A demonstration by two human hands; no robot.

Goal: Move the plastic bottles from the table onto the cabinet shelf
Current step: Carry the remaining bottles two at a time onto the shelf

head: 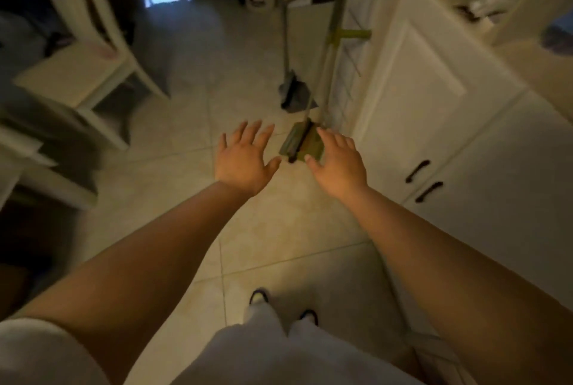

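Observation:
Both my arms reach forward over a tiled floor. My left hand [240, 156] is spread flat with fingers straight and holds nothing. My right hand [338, 161] is also spread, palm down, empty. A white cabinet [440, 111] with two dark door handles [423, 180] stands at the right, its doors closed. No plastic bottle shows clearly in this blurred view; the cabinet top at the upper right holds indistinct items.
A green mop head [302, 144] lies on the floor just beyond my right hand, its pole leaning by the cabinet. A grey dustpan [293, 93] stands behind it. A white chair [90, 74] and table edge are at the left. My feet [283, 307] show below.

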